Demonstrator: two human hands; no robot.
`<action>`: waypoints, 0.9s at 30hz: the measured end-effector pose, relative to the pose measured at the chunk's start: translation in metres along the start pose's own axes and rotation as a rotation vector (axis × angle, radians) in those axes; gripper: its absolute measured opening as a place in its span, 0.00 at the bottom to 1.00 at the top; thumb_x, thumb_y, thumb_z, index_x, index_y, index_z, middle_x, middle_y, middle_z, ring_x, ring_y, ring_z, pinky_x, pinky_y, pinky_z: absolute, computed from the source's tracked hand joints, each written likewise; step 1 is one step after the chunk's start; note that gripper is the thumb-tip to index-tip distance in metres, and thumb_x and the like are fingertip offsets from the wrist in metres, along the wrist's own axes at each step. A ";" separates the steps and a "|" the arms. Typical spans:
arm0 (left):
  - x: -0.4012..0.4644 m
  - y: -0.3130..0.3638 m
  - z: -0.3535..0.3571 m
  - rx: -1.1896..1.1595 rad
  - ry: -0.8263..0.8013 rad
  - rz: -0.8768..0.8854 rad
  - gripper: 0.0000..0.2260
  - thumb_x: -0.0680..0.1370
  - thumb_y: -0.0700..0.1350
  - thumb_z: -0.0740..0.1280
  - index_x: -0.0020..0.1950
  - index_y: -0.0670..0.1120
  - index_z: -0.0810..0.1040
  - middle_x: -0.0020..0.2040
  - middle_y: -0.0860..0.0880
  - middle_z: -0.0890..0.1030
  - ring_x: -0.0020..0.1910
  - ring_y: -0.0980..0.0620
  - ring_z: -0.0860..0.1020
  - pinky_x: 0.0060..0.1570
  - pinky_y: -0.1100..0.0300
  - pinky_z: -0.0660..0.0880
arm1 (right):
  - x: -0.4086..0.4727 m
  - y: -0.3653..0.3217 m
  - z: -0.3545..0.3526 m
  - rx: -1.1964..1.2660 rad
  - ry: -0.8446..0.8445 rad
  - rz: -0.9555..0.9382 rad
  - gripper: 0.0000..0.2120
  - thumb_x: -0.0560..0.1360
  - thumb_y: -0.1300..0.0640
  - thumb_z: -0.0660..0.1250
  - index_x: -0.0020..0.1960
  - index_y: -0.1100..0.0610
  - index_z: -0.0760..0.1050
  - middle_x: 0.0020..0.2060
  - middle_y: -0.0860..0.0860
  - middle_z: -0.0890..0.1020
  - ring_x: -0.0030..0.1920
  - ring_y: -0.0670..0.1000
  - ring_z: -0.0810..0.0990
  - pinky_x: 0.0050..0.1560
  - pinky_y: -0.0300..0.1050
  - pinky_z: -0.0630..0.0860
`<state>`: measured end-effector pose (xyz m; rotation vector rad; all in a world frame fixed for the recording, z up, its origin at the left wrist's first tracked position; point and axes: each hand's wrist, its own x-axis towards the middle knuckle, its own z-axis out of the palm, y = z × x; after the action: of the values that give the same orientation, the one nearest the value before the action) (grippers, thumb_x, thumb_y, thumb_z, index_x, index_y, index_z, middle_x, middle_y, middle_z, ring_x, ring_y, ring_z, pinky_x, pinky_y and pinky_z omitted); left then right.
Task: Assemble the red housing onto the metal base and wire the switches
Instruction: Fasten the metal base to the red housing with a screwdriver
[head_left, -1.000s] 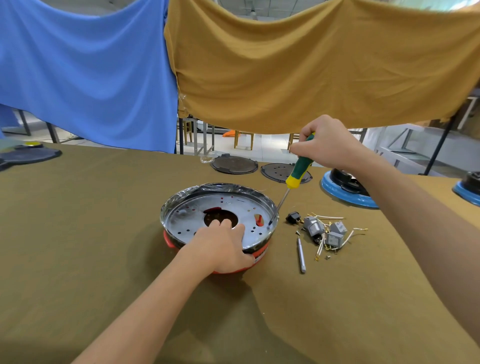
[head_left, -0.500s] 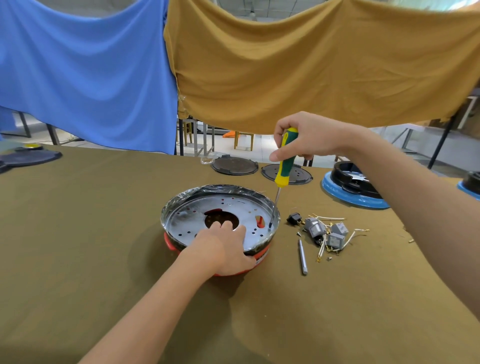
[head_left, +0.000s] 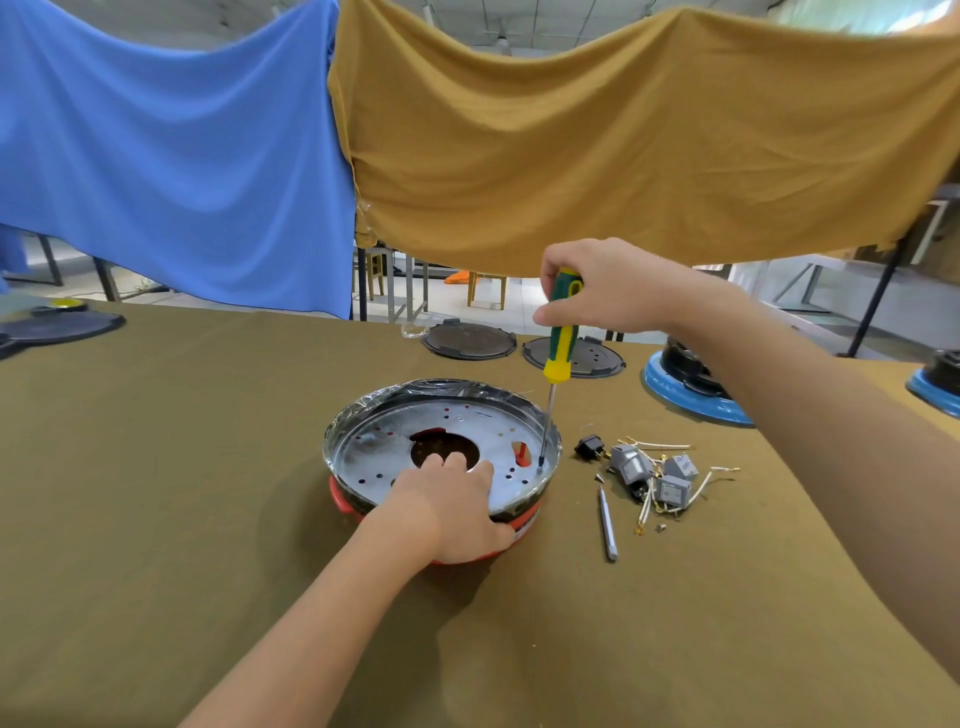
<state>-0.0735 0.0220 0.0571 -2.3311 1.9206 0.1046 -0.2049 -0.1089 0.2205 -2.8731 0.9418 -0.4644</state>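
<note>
A round perforated metal base (head_left: 415, 447) sits on top of the red housing (head_left: 524, 522) in the middle of the table. My left hand (head_left: 447, 512) grips its near rim, fingers over the plate and thumb on the red side. My right hand (head_left: 605, 288) grips a green-and-yellow screwdriver (head_left: 560, 343) nearly upright, its tip down on the plate's right edge beside a red slot. Grey switches with wires (head_left: 652, 475) lie loose to the right of the housing.
A small silver driver bit (head_left: 607, 525) and a black plug part (head_left: 589, 447) lie by the switches. Two dark round lids (head_left: 467, 340) and blue-rimmed bases (head_left: 691, 392) stand along the far edge. Blue and mustard cloths hang behind the table.
My right hand has swung the screwdriver from a slant to nearly upright and shifted left, keeping its tip at the plate's right edge. My left hand has stayed on the rim.
</note>
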 end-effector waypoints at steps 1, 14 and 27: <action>0.000 0.000 0.000 -0.001 -0.002 0.000 0.32 0.77 0.67 0.56 0.74 0.50 0.60 0.64 0.45 0.69 0.62 0.43 0.68 0.56 0.49 0.71 | 0.000 -0.002 0.004 -0.086 0.045 0.009 0.12 0.75 0.44 0.69 0.43 0.52 0.73 0.37 0.51 0.78 0.33 0.51 0.73 0.33 0.45 0.70; -0.001 0.000 -0.001 -0.020 -0.013 -0.005 0.29 0.77 0.66 0.57 0.71 0.49 0.63 0.62 0.45 0.69 0.61 0.44 0.67 0.55 0.49 0.70 | 0.001 -0.005 0.004 -0.344 0.084 0.082 0.18 0.77 0.43 0.65 0.38 0.56 0.73 0.32 0.52 0.76 0.31 0.52 0.73 0.31 0.44 0.69; -0.001 -0.005 -0.007 -0.066 -0.014 0.016 0.33 0.75 0.69 0.59 0.73 0.51 0.63 0.65 0.46 0.70 0.64 0.43 0.68 0.58 0.49 0.70 | 0.007 -0.008 -0.002 -0.362 -0.041 0.066 0.23 0.77 0.37 0.63 0.45 0.58 0.75 0.35 0.52 0.78 0.33 0.52 0.74 0.33 0.45 0.71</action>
<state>-0.0691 0.0227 0.0639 -2.3494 1.9584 0.1884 -0.1959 -0.1063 0.2253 -3.1376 1.2221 -0.2482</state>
